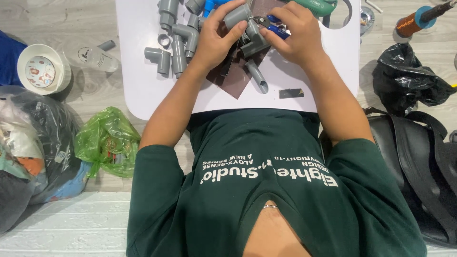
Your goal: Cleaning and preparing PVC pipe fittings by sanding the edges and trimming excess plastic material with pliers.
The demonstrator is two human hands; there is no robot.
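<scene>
My left hand (216,38) grips a grey plastic pipe fitting (245,28) over the white table (152,95). My right hand (295,33) presses against the same fitting and holds blue-handled pliers (273,26) at it. Under the hands lies a dark brown sheet (240,81). A short grey pipe piece (258,77) rests on that sheet, just below the fitting.
Several grey elbow fittings (173,43) lie left of my hands. A small dark strip (291,93) sits near the table's front edge. On the floor: a tape roll (40,71), clear bottle (95,57), green bag (107,140), black bags (409,81), copper wire spool (414,21).
</scene>
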